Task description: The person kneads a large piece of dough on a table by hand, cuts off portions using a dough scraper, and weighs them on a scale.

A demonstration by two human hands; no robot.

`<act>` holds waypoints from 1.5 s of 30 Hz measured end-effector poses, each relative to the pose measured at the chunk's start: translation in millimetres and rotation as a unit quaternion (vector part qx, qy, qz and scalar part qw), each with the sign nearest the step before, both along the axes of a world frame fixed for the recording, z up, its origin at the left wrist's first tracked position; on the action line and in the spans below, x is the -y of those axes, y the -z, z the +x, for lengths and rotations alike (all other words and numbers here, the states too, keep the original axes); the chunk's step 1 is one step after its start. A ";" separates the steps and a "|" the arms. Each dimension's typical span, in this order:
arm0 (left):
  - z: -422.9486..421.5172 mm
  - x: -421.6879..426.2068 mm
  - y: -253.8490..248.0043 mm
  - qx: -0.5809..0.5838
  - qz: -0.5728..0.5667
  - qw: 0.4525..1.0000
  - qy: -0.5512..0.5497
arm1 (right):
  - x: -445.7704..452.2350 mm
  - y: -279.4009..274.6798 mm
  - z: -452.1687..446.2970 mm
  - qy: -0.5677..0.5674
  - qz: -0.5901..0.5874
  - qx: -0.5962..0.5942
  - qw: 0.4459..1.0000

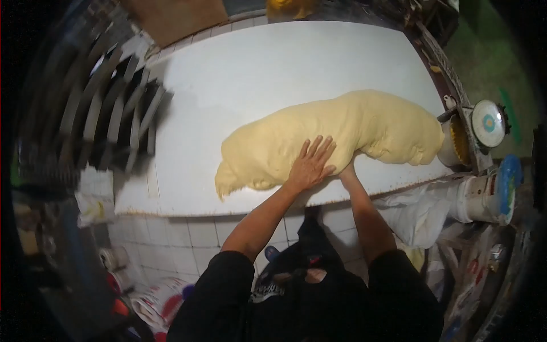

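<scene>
A long, thick mass of pale yellow dough (330, 128) stretches across the white tabletop (273, 62), its left end torn and ragged. My left hand (310, 166) lies on the near side of the dough with fingers spread, pressing its surface. Tucked against the underside of the dough's near edge is my right hand (346, 170); its fingers are hidden beneath the dough, so their grip cannot be seen.
Stacked dark metal trays (108, 108) stand at the table's left. On the right are a round dial scale (488, 123), a metal pot (451, 142) and a white bucket (478, 196) with a blue rim. White floor tiles (171, 239) show below the table's near edge.
</scene>
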State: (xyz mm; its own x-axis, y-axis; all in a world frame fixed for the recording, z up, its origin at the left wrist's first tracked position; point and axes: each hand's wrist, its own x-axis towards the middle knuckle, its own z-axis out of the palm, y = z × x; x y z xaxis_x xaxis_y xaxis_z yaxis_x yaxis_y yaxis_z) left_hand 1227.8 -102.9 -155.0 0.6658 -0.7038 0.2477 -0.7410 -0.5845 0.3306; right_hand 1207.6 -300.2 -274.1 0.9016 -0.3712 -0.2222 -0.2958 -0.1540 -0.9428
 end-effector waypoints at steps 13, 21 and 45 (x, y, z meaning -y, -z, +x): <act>76.5 -163.4 -59.5 -0.138 -0.124 0.982 -0.044 | -206.5 -78.7 -58.9 -0.170 -0.009 -0.121 0.978; 203.8 -199.9 23.1 -0.382 -0.143 0.903 -0.138 | -214.3 34.5 114.3 -0.266 -0.256 -0.100 0.924; -130.9 -274.3 26.9 -0.004 0.057 0.996 -0.063 | -254.1 -169.3 -120.5 -0.152 -0.358 0.208 0.897</act>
State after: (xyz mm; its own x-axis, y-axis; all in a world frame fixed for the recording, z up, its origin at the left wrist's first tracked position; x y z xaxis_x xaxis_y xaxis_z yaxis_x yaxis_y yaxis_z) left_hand 1096.9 171.4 -181.9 0.7529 -0.6371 0.1652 -0.6562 -0.7075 0.2623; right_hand 1087.1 -46.0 -104.8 0.9350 -0.0071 0.3546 0.2176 -0.7781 -0.5893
